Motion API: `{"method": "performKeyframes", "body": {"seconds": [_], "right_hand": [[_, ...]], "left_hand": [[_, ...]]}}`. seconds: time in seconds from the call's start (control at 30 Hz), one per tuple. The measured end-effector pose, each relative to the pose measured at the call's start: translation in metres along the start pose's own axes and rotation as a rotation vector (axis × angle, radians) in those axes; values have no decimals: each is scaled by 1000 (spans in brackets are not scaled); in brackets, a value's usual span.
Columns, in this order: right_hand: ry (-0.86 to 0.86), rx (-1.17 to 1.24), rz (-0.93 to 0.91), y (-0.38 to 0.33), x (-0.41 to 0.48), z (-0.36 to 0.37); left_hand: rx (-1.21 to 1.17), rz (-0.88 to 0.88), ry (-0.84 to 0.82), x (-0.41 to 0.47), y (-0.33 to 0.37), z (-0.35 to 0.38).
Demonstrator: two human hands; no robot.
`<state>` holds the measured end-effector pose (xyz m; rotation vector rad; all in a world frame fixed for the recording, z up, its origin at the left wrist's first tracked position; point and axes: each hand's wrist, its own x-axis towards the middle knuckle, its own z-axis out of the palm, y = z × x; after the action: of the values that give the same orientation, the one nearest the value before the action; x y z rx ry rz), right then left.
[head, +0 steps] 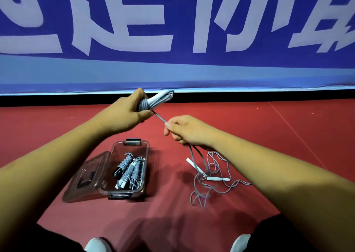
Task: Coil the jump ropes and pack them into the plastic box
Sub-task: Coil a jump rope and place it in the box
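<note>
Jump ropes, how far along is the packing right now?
Done: about three coiled bundles lie in the open plastic box. In hand: the left hand holds a partly wound bundle while the right hand pinches its trailing cord. Left: finishing that wrap, boxing it, then the loose rope with white handles tangled on the floor, and closing the lid.

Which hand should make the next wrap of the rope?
Right. The right hand pinches the thin grey cord leading off the white-handled rope bundle, which the left hand grips and steadies.
</note>
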<state>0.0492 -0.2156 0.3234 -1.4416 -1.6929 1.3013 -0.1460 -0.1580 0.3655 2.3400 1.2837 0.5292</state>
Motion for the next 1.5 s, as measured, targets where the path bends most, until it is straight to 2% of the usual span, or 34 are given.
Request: {"method": "performKeyframes", "body": {"seconds": [0.1, 0.17, 0.3, 0.4, 0.5, 0.6, 0.73, 0.83, 1.0, 1.07, 1.13, 1.2, 1.33, 1.4, 1.5], "right_hand": [[73, -362, -143, -14, -1, 6], [78, -521, -217, -20, -1, 9], [102, -715, -261, -23, 1, 3], [176, -753, -286, -27, 0, -6], [236, -703, -304, -30, 1, -16], [256, -549, -313, -33, 2, -28], [135, -300, -250, -27, -2, -44], [62, -73, -164, -10, 1, -51], [-11, 202, -54, 16, 7, -38], [-71, 220, 13, 21, 8, -28], [-115, 226, 73, 19, 7, -16], [-51, 161, 82, 9, 7, -3], [122, -230, -25, -11, 8, 13], [106, -440, -100, -16, 6, 15], [73, -584, -164, -20, 1, 10]], "left_hand": [[154, -2, 8, 2, -8, 5], [277, 13, -16, 2, -9, 10], [496, 5, -120, -1, -3, 19], [535, 26, -252, -3, 5, 25], [525, 69, -308, -3, 17, 25], [514, 92, -322, -8, 28, 26], [381, 181, -350, -8, 32, 22], [196, 222, -353, -8, 30, 18], [-259, 206, -240, -9, 26, 15], [-283, 202, -173, -6, 20, 10], [-165, 176, -92, 0, 10, 6], [2, 122, -16, 5, -2, 3], [238, 51, 15, 9, -18, 7], [337, 36, 9, 9, -21, 12], [452, 27, -28, 7, -24, 18]]}}
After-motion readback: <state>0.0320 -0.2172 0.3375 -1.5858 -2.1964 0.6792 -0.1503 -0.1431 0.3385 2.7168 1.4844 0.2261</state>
